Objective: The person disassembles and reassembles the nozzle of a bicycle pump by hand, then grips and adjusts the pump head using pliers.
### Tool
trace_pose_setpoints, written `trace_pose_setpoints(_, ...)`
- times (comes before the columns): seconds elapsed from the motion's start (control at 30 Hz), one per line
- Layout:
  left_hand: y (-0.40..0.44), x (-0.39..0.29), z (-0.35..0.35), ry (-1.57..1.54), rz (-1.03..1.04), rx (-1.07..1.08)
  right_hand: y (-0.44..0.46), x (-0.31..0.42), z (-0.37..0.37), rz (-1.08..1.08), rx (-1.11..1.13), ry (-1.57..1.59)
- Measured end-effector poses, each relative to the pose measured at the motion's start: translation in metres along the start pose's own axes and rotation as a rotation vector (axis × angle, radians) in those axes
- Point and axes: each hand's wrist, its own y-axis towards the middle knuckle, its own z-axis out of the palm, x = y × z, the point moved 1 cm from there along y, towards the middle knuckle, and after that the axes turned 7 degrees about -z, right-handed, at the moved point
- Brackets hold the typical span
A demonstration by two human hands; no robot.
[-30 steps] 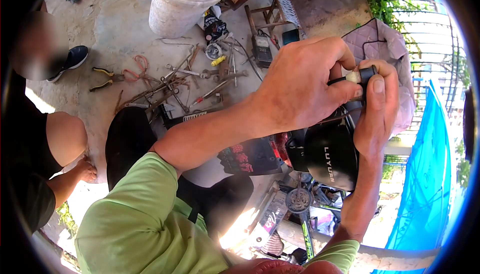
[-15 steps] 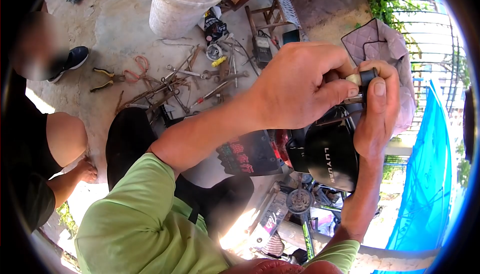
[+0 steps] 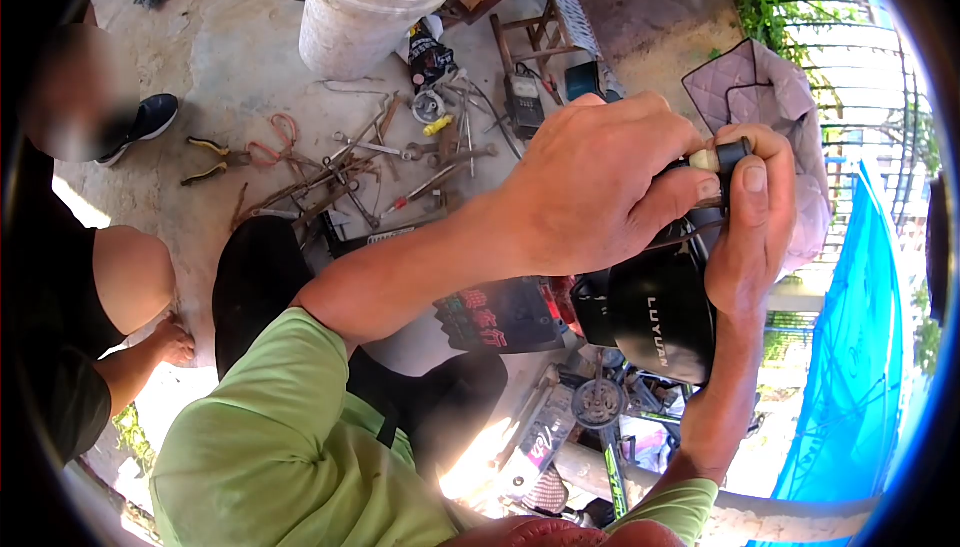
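- over on the right side, up above a black shell lettered luyuan: got a small cream-and-black piece held in the air between both hands
- with the left hand, pinching the cream part, thumb on the near side, so clamped on it
- can't tell how the other left fingertips sit, tucked out of sight behind
- with the right hand, gripping the black end, thumb and forefinger closed around it
- also see a dark wire slanting just below the fingers
- down on the concrete, left of the hands: spot a messy heap of wrenches and rods, plus yellow-handled pliers lying nearby
- further up: see a grubby white bucket standing upright, then a dark handheld gadget near a small stool
- under the left forearm: notice a dark board with red lettering
- behind the right hand: see a quilted cover, and lower down a blue tarp
- at the far left: catch another person's bare knee
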Motion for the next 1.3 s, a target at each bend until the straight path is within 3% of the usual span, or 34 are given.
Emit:
trace_pose_setpoints(0.1,0.005,0.003,-0.003,-0.057,0.021,0.050,0.000,0.002,0.000,-0.023,-0.004,-0.008)
trace_pose_setpoints(0.2,0.007,-0.008,-0.009,-0.181,-0.149,0.094,0.001,0.003,0.000,-0.036,0.000,-0.008)
trace_pose_setpoints(0.3,0.005,-0.010,-0.001,0.024,-0.003,-0.071,0.000,0.003,0.000,-0.026,0.000,-0.001)
trace_pose_setpoints(0.4,0.004,-0.010,0.001,0.041,0.003,-0.101,-0.002,0.001,0.000,0.008,0.002,0.027)
trace_pose_setpoints(0.7,0.006,0.001,-0.008,-0.083,0.014,0.097,0.000,0.002,0.000,-0.026,-0.008,-0.014)
trace_pose_setpoints(0.8,0.009,-0.004,-0.011,-0.176,-0.109,0.140,0.000,0.005,0.000,-0.046,-0.009,-0.049)
trace_pose_setpoints(0.9,0.009,-0.016,-0.006,0.080,0.000,-0.023,-0.001,0.002,0.000,-0.040,-0.005,-0.019)
trace_pose_setpoints(1.0,0.009,-0.013,-0.001,0.132,0.089,-0.141,-0.002,0.002,-0.001,0.004,0.006,0.012)
trace_pose_setpoints(1.1,0.005,-0.014,-0.003,0.039,-0.021,-0.096,-0.002,0.002,-0.001,0.000,0.002,-0.007)
trace_pose_setpoints(1.3,0.003,-0.004,-0.005,-0.017,-0.025,0.040,0.000,0.005,0.000,-0.043,-0.006,-0.042)
